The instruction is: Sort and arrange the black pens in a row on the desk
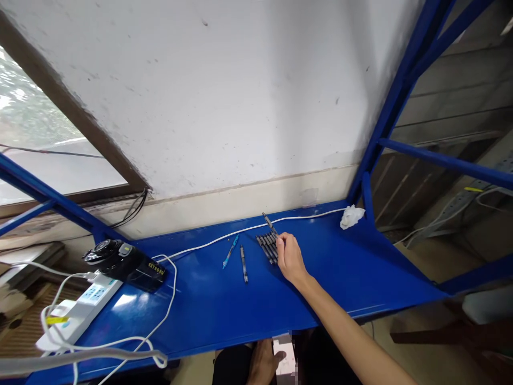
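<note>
Nearest me, below the table's edge, my left hand (pixel 262 363) is closed around one white box-like thing (pixel 285 364), thumb on top. On the near left of the blue table (pixel 200 315) sits one white power strip (pixel 90 302), with one black bottle (pixel 134 267) lying tilted just beyond it.

Farther in, my right hand (pixel 292 258) grips one dark pen (pixel 270 223) by its near end; its long axis points away from me and to the left. Just left of that hand, much nearer to it than to my left one, lies a row of dark pens (pixel 266 249), side by side and slanting the same way. I count about six, though my fingers may hide some.

Left of the row are one lone dark pen (pixel 244 263), pointing almost straight away, and one blue pen (pixel 230 252), leaning away rightward. Beyond run a white cable (pixel 216 240) and, far right, one crumpled tissue (pixel 352 217).
</note>
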`<state>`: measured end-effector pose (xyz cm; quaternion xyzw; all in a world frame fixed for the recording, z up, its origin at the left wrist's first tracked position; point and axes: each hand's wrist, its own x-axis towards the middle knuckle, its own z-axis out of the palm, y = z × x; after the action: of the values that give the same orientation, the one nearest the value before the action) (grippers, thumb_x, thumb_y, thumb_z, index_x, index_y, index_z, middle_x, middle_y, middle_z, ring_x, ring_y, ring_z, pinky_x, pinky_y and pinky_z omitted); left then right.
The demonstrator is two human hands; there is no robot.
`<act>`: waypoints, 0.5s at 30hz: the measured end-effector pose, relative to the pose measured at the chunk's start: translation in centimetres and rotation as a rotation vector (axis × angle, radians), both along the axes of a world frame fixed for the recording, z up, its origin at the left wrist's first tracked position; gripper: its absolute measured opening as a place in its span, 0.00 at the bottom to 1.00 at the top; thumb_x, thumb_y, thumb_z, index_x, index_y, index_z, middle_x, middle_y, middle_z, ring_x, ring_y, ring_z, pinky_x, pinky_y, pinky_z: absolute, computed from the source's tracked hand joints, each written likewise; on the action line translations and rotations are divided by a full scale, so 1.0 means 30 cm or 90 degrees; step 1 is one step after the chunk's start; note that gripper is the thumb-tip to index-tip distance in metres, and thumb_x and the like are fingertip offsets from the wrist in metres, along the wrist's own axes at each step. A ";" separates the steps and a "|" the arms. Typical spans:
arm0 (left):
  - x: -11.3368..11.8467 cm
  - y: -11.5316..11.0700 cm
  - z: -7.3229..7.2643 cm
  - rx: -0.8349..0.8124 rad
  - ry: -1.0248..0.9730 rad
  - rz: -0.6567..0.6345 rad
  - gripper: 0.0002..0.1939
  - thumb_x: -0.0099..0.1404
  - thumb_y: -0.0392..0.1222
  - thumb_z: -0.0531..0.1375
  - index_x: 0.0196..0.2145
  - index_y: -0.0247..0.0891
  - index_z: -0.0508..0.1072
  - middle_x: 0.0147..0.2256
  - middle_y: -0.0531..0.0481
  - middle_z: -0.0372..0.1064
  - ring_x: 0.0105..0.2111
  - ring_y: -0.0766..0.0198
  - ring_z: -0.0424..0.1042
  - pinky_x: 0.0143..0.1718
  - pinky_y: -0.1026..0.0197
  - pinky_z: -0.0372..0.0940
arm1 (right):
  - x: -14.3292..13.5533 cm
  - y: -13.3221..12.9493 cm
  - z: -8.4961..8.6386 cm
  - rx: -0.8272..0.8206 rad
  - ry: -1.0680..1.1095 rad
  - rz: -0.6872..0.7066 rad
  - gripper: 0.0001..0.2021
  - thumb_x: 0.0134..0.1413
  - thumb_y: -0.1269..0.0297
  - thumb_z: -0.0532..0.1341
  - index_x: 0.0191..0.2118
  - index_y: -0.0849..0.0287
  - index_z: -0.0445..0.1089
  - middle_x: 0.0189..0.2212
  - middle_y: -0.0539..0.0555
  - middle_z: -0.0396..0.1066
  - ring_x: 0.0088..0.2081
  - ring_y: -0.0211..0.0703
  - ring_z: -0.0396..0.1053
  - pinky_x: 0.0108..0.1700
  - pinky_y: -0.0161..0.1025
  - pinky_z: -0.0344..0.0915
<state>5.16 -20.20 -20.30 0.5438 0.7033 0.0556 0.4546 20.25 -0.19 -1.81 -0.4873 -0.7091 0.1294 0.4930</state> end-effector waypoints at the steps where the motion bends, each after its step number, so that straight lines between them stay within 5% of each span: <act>1: -0.001 0.001 0.002 0.001 -0.009 0.003 0.31 0.63 0.42 0.68 0.63 0.33 0.72 0.64 0.36 0.71 0.69 0.46 0.64 0.70 0.56 0.53 | 0.004 0.002 -0.007 -0.013 0.037 0.000 0.11 0.78 0.59 0.47 0.47 0.55 0.64 0.40 0.60 0.73 0.40 0.53 0.69 0.45 0.49 0.64; 6: 0.004 0.003 -0.019 0.000 0.005 0.021 0.28 0.59 0.37 0.67 0.58 0.35 0.76 0.61 0.38 0.74 0.67 0.45 0.66 0.71 0.53 0.52 | 0.004 0.009 -0.036 -0.069 0.134 0.040 0.11 0.77 0.55 0.48 0.51 0.55 0.61 0.38 0.57 0.73 0.37 0.51 0.71 0.39 0.45 0.65; 9: 0.007 0.010 -0.033 0.043 0.016 0.033 0.22 0.66 0.38 0.61 0.57 0.36 0.78 0.60 0.36 0.76 0.67 0.46 0.67 0.72 0.53 0.51 | 0.000 0.010 -0.038 -0.074 0.163 0.057 0.10 0.78 0.55 0.48 0.51 0.54 0.60 0.36 0.54 0.72 0.35 0.49 0.71 0.38 0.44 0.65; 15: 0.005 0.019 -0.026 0.063 0.014 0.046 0.24 0.69 0.40 0.56 0.59 0.32 0.78 0.64 0.31 0.72 0.69 0.43 0.65 0.72 0.52 0.53 | 0.003 0.008 -0.015 -0.025 0.144 0.082 0.15 0.79 0.56 0.46 0.59 0.55 0.62 0.39 0.56 0.72 0.41 0.50 0.73 0.45 0.46 0.68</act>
<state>5.31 -19.63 -21.09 0.5403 0.7240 0.1005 0.4169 20.33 0.05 -2.27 -0.4327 -0.6761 0.2285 0.5509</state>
